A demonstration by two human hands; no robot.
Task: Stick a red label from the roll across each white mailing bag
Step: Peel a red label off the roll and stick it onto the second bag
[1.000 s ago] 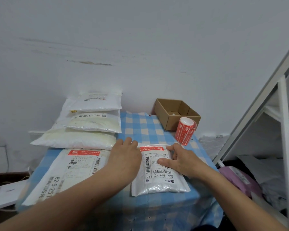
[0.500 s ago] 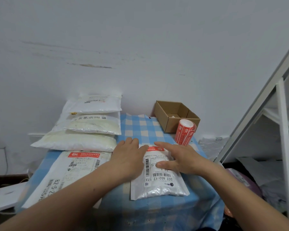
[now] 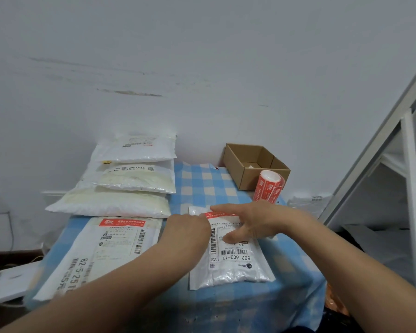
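Observation:
A small white mailing bag (image 3: 235,270) lies on the blue checked tablecloth (image 3: 202,183), with a red label (image 3: 220,214) stuck across its far end. My left hand (image 3: 190,230) rests on the bag's left edge, fingers curled. My right hand (image 3: 250,222) lies flat over the bag, index finger stretched along the red label and thumb on the shipping slip. The red label roll (image 3: 269,186) stands behind my right hand. A larger white bag (image 3: 101,251) with its own red label (image 3: 121,222) lies to the left.
Three white padded bags (image 3: 120,188) are stacked at the back left against the wall. An open cardboard box (image 3: 252,164) sits at the back right. A white shelf frame (image 3: 408,188) stands to the right. A white device (image 3: 3,284) lies low at the left.
My right hand has slid up and left over the bag, its index finger now along the red label. My left hand has drawn in and curled at the bag's left edge.

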